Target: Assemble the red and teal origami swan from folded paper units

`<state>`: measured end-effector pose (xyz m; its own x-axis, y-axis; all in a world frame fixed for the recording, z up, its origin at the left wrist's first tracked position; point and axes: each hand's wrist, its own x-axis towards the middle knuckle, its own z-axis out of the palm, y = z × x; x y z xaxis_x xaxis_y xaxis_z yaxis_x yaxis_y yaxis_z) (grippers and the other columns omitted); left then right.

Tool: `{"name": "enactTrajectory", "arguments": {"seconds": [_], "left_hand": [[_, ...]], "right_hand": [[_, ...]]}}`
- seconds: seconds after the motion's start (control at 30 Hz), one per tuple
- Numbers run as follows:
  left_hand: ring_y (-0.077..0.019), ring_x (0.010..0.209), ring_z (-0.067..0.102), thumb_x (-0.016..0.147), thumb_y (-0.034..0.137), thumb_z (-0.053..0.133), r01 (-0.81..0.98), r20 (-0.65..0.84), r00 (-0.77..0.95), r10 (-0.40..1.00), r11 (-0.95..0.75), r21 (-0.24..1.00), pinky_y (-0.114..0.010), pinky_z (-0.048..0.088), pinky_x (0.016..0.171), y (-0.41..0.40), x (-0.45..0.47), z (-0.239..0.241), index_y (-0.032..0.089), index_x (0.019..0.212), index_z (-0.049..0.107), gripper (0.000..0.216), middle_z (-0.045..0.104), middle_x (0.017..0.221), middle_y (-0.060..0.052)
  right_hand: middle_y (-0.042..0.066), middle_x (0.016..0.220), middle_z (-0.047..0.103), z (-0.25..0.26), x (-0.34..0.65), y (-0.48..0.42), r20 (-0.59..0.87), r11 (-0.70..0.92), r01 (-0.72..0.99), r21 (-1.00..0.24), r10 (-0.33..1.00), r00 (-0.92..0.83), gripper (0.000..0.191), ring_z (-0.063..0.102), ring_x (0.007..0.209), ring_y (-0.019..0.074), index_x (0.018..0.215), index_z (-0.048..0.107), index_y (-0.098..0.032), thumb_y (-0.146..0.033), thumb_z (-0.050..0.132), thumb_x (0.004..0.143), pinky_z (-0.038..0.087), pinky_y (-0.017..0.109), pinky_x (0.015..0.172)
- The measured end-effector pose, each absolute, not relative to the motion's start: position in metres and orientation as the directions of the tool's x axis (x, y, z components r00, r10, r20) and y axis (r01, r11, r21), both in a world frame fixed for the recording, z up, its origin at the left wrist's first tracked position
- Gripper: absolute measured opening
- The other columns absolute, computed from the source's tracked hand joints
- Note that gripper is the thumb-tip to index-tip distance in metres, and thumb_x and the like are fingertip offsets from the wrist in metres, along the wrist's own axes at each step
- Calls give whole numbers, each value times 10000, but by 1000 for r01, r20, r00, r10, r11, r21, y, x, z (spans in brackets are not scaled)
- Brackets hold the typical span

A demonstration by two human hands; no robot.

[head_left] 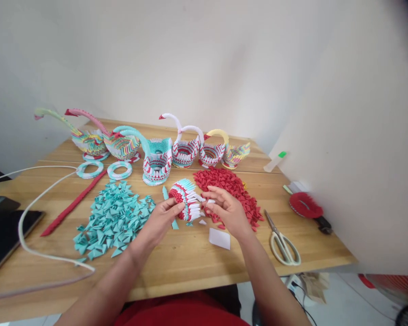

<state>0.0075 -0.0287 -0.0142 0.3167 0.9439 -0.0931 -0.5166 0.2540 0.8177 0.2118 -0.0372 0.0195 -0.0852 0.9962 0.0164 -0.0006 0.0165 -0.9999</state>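
Note:
My left hand is closed round a half-built modular paper model of red, white and teal folded pieces, held just above the wooden table. My right hand touches the model's white edge, pinching a small white folded piece against it. A pile of teal folded pieces lies to the left of my hands. A pile of red folded pieces lies right behind my right hand. A few loose white pieces and a white paper slip lie under my hands.
Several finished paper swans stand in a row along the back. Two teal rings, a long red strip, a white cable, a dark tablet, scissors, a glue bottle and a red reel lie around.

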Motion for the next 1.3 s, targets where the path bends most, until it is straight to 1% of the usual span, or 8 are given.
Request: {"name": "enactTrajectory", "arguments": {"seconds": [0.17, 0.33, 0.47, 0.57, 0.77, 0.87, 1.0, 1.3], "left_hand": [[-149, 765, 626, 688, 409, 836, -514, -87, 331, 940, 257, 818, -259, 489, 751, -31, 7, -14, 136, 905, 736, 363, 715, 834, -50], [-158, 754, 622, 685, 410, 834, -513, -94, 332, 939, 263, 817, -274, 485, 757, -31, 7, -12, 132, 906, 735, 369, 714, 830, -55], [-144, 704, 599, 669, 408, 846, -515, -99, 326, 940, 264, 815, -266, 471, 728, -30, 7, -12, 132, 880, 730, 366, 700, 785, -41], [-124, 651, 567, 659, 420, 851, -506, -106, 314, 944, 261, 822, -250, 456, 684, -29, 7, -14, 131, 837, 725, 363, 680, 740, -27], [-115, 671, 567, 665, 414, 849, -518, -120, 326, 938, 283, 807, -239, 465, 689, -29, 7, -16, 135, 815, 716, 344, 672, 763, -26], [-114, 658, 562, 638, 419, 863, -515, -145, 321, 936, 301, 803, -234, 463, 671, -29, 7, -15, 131, 782, 707, 358, 660, 735, -21], [-124, 665, 568, 655, 423, 850, -508, -138, 328, 935, 298, 808, -248, 458, 692, -29, 6, -13, 130, 767, 699, 348, 652, 711, -19], [-133, 656, 553, 690, 418, 826, -518, -117, 323, 939, 279, 809, -266, 439, 686, -29, 6, -17, 137, 729, 667, 325, 607, 663, -6]], "right_hand": [[31, 956, 715, 20, 207, -38, 58, 58, -13, -998, 996, -65, 504, 700, 797, 172, 1204, 620, -244, -235, 757, 719, 578, 262, 643], [39, 982, 741, 23, 209, -41, 100, 110, 168, -980, 993, -67, 398, 710, 840, 191, 1173, 653, -239, -236, 701, 778, 592, 302, 723], [39, 1169, 713, 28, 211, -44, 286, 338, 468, -817, 941, -181, 355, 680, 1036, 207, 1222, 655, -283, -194, 565, 890, 546, 355, 916], [41, 1267, 669, 30, 213, -44, 402, 476, 563, -676, 878, -260, 385, 627, 1156, 218, 1266, 635, -285, -185, 527, 910, 490, 378, 1015], [38, 1035, 747, 28, 215, -43, 200, 228, 395, -890, 973, -112, 522, 708, 882, 200, 1330, 554, -275, -242, 669, 822, 575, 343, 810], [27, 906, 758, 28, 214, -42, 102, 108, 234, -966, 994, -36, 405, 702, 780, 193, 1159, 642, -239, -279, 715, 762, 571, 312, 708], [31, 802, 752, 30, 209, -40, 38, 37, 188, -981, 999, 1, 232, 669, 666, 183, 913, 692, -215, -269, 739, 692, 524, 276, 584], [-30, 545, 615, 32, 203, -40, 53, 47, 235, -971, 998, 22, 164, 496, 449, 117, 848, 742, -206, -301, 705, 720, 394, 235, 441]]}}
